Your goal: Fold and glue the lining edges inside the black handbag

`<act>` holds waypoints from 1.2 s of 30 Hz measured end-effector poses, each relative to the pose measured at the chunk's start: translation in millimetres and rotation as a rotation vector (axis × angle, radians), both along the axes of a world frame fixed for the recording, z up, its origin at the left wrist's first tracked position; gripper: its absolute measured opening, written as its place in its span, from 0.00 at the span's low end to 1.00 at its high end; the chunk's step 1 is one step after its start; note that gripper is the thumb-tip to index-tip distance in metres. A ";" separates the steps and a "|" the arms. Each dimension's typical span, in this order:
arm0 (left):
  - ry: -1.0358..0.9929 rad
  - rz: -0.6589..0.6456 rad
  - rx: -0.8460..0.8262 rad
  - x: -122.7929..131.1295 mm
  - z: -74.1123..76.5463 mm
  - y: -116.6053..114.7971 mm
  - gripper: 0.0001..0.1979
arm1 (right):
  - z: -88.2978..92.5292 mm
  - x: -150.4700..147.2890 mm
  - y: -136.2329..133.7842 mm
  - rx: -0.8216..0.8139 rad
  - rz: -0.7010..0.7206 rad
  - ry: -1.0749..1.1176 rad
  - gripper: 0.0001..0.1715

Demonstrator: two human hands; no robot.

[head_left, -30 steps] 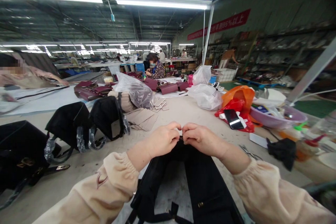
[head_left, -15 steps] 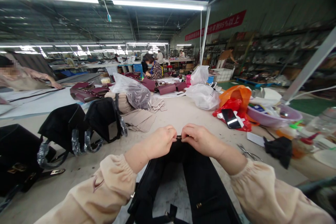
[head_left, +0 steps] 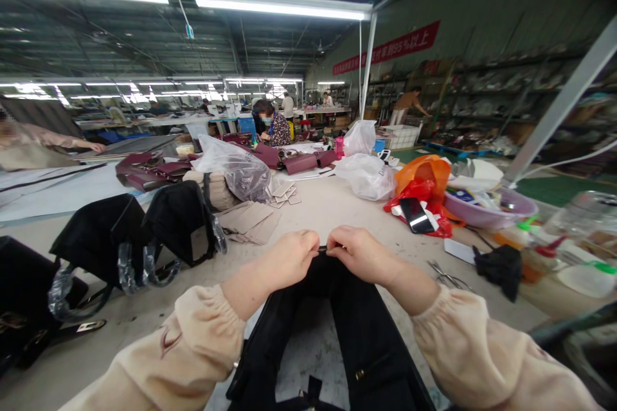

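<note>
A black bag [head_left: 371, 327] stands in front of me on the table, its dark fabric showing a small gold zip pull. At its far upper edge my left hand [head_left: 295, 255] pinches the rim with closed fingers. My right hand [head_left: 354, 250] grips the same edge a short way to the right, thumb and fingers pressed together. Only a narrow bit of the edge shows between the two hands. Beneath, between the bag's two long black sides, a pale surface is visible.
Several black bags [head_left: 99, 237] with plastic-wrapped handles stand at left. Beige sheets [head_left: 248, 221] lie ahead. To the right are scissors [head_left: 448, 275], a phone [head_left: 416, 214], a purple basin [head_left: 499, 215] and bottles. A co-worker's arm [head_left: 72, 141] reaches over the far left table.
The view has turned slightly to the right, so the surroundings sit further left. Both hands keep their pinch on the bag's edge, with little visible movement.
</note>
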State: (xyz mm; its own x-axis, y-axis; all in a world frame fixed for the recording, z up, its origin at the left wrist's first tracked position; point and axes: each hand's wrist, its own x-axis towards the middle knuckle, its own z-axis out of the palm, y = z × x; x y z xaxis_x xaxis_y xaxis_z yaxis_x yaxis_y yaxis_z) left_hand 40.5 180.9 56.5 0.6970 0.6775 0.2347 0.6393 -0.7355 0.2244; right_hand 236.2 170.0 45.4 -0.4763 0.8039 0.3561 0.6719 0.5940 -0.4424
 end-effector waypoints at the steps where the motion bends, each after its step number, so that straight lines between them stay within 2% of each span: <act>1: -0.017 0.005 -0.015 0.8 -0.8 0.6 0.06 | -0.1 0.4 -0.2 0.000 -0.005 0.000 0.06; 5: -0.033 0.017 -0.070 7.9 -3.5 3.5 0.14 | -0.3 2.0 -1.7 -0.004 -0.005 0.012 0.08; 9: 0.074 0.041 -0.021 18.4 -3.0 5.2 0.06 | -1.5 3.0 -1.4 0.003 -0.021 0.045 0.08; 12: 0.119 0.058 0.034 22.9 -2.9 5.8 0.09 | -2.5 6.6 -1.2 -0.068 -0.035 0.147 0.06; 14: 0.121 0.043 0.055 23.3 -3.8 6.7 0.10 | -2.3 11.1 -2.5 -0.160 -0.027 0.202 0.14; 16: 0.112 0.038 0.065 22.6 -4.8 7.8 0.10 | -1.1 16.2 -4.8 -0.221 -0.025 0.182 0.26; 17: 0.108 0.040 0.064 22.3 -5.0 8.3 0.11 | -0.2 18.4 -6.1 -0.235 -0.048 0.153 0.29; 18: 0.104 0.045 0.059 22.0 -4.8 8.6 0.11 | 0.9 20.2 -7.4 -0.241 -0.076 0.116 0.28; 22: 0.080 0.052 0.010 22.2 -1.9 8.0 0.11 | 5.1 21.4 -10.4 -0.218 -0.098 -0.021 0.13; 26: 0.058 0.049 -0.013 23.0 0.3 6.6 0.11 | 6.9 16.0 -10.2 -0.175 -0.144 -0.082 0.06; 33: 0.070 0.060 -0.039 27.6 1.8 5.0 0.11 | 10.4 7.2 -11.5 0.036 -0.206 -0.367 0.12; 36: 0.067 0.066 -0.052 27.9 0.8 5.5 0.11 | 11.4 7.6 -10.2 0.056 -0.196 -0.423 0.12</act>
